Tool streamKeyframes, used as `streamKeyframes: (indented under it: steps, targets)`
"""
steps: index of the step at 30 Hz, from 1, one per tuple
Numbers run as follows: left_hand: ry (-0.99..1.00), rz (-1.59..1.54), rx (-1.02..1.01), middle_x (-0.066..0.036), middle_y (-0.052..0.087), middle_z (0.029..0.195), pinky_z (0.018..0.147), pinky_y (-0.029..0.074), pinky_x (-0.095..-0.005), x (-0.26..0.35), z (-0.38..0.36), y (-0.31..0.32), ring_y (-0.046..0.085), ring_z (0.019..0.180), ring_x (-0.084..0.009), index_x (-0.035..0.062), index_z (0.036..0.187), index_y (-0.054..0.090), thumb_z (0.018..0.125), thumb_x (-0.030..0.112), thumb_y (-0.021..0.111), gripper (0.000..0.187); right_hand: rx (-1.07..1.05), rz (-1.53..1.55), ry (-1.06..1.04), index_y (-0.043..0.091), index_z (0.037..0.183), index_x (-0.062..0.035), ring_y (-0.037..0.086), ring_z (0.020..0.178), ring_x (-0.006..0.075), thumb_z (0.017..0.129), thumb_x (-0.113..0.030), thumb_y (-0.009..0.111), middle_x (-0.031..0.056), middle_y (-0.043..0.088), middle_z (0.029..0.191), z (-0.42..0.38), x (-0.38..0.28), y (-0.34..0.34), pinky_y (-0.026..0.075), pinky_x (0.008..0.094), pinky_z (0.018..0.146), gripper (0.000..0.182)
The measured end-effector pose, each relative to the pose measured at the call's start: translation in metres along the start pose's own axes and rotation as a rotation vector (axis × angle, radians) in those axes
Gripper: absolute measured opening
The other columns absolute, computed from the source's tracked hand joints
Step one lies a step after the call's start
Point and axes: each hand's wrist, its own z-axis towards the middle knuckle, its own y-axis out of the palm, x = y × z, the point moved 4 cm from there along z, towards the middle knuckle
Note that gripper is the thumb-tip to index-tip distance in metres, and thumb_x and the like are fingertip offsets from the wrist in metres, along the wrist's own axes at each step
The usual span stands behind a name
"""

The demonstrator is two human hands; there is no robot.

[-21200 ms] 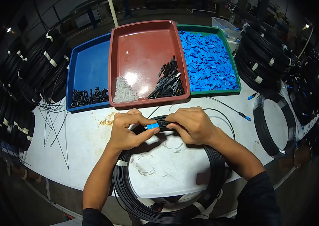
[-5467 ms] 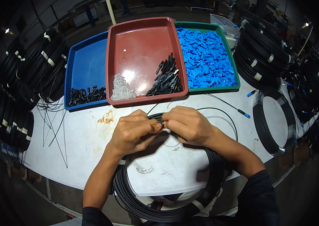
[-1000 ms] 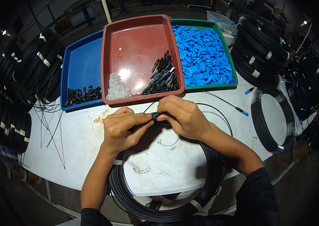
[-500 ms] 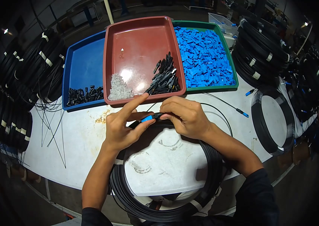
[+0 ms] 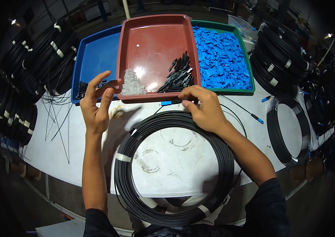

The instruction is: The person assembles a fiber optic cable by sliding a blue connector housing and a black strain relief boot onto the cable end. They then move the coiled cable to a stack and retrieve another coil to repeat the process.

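My right hand (image 5: pixel 204 109) pinches the black cable end with a blue connector (image 5: pixel 166 103) on its tip, just in front of the red tray (image 5: pixel 156 31). My left hand (image 5: pixel 96 103) is raised and empty, fingers spread, near the blue tray (image 5: pixel 96 59) and its small black parts (image 5: pixel 84 87). A large coil of black cable (image 5: pixel 175 168) lies on the white table (image 5: pixel 76 146) below both hands, with white tape bands on it.
The red tray holds clear pieces (image 5: pixel 132 85) and black clips (image 5: pixel 179 77). A green tray (image 5: pixel 223 57) is full of blue housings. Stacks of black cable coils stand at left (image 5: pixel 25 79) and right (image 5: pixel 286 59). A further coil (image 5: pixel 288 130) lies at right.
My left hand has let go of the connector and moved up and left toward the blue tray. My right hand has carried the connector end forward to the red tray's edge.
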Motion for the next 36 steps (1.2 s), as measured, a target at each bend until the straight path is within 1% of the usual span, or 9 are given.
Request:
streamKeyframes:
  steps: [6,8,11,13,15,20,31,35,36]
  targets:
    - [-0.019,0.182,-0.029,-0.015,0.076,0.093,0.082,0.056,-0.0306,0.050,-0.026,-0.022,0.075,0.088,-0.0212,-0.0045,0.105,0.071,0.091,-0.001,0.067,0.015,-0.075,0.000,0.063,0.068,0.096,0.0028,0.068,0.087,0.0250,0.082,0.010,0.059,0.0135,0.070,0.098,0.000,0.012,-0.014,0.054,0.0364,0.078,0.018]
    - [0.032,0.206,-0.270,-0.010,0.076,0.088,0.069,0.053,-0.0316,0.083,-0.062,-0.023,0.071,0.075,-0.0210,0.0035,0.098,0.076,0.082,0.012,0.076,0.018,-0.098,0.001,0.068,0.068,0.096,0.0028,0.068,0.089,0.0254,0.083,0.009,0.058,0.0133,0.070,0.099,0.001,0.019,-0.019,0.054,0.0368,0.080,0.018]
    - [0.109,0.117,-0.691,-0.007,0.076,0.105,0.072,0.052,-0.0324,0.145,-0.113,0.002,0.072,0.087,-0.0170,0.0075,0.116,0.074,0.083,0.043,0.079,0.048,-0.148,0.018,0.038,0.068,0.099,0.0026,0.068,0.094,0.0263,0.085,0.005,0.059,0.0136,0.070,0.104,0.005,0.026,-0.023,0.053,0.0369,0.086,0.016]
    - [0.098,0.128,-0.842,-0.011,0.071,0.121,0.079,0.055,-0.0317,0.179,-0.152,0.016,0.072,0.096,-0.0180,0.0054,0.121,0.071,0.085,0.037,0.081,0.049,-0.238,0.043,0.036,0.068,0.101,0.0022,0.068,0.098,0.0263,0.088,0.000,0.060,0.0139,0.070,0.107,0.005,0.025,-0.018,0.053,0.0373,0.090,0.015]
    - [0.075,0.216,-0.993,-0.015,0.049,0.151,0.102,0.039,-0.0402,0.198,-0.181,0.025,0.055,0.127,-0.0175,0.0236,0.149,0.053,0.085,0.043,0.063,0.067,-0.307,0.024,0.005,0.068,0.104,0.0014,0.068,0.102,0.0263,0.092,-0.005,0.059,0.0139,0.070,0.111,0.005,0.028,-0.011,0.052,0.0374,0.093,0.017]
    - [0.330,0.660,-0.735,0.007,0.057,0.085,0.069,0.045,-0.0201,0.194,-0.200,0.047,0.054,0.079,-0.0052,0.0390,0.128,0.069,0.089,0.020,0.064,0.043,-0.353,0.030,0.114,0.069,0.116,-0.0004,0.068,0.106,0.0267,0.096,-0.010,0.061,0.0140,0.072,0.115,0.003,0.029,-0.010,0.051,0.0373,0.096,0.024]
    - [0.245,0.519,-0.635,0.006,0.064,0.082,0.056,0.045,-0.0174,0.201,-0.226,0.058,0.057,0.065,-0.0038,0.0330,0.126,0.070,0.085,0.020,0.075,0.044,-0.301,0.004,0.226,0.068,0.115,0.0021,0.068,0.104,0.0182,0.095,-0.006,0.064,0.0105,0.072,0.109,-0.003,0.001,-0.105,0.053,0.0329,0.095,0.022]
    - [0.216,0.373,-0.811,-0.003,0.072,0.103,0.063,0.047,-0.0311,0.229,-0.193,0.042,0.065,0.074,-0.0165,0.0271,0.138,0.064,0.078,0.030,0.065,0.060,0.176,0.151,0.171,0.066,0.117,0.0050,0.068,0.100,0.0193,0.098,-0.005,0.062,0.0130,0.071,0.109,-0.047,-0.021,-0.160,0.054,0.0296,0.088,0.022]
    - [0.236,0.205,-0.660,0.001,0.070,0.083,0.051,0.041,-0.0274,0.237,-0.164,0.037,0.059,0.057,-0.0168,0.0237,0.132,0.069,0.074,0.022,0.069,0.058,0.329,0.105,0.178,0.064,0.121,0.0047,0.069,0.095,0.0177,0.099,-0.007,0.063,0.0132,0.071,0.107,-0.066,-0.021,-0.174,0.054,0.0281,0.084,0.025]
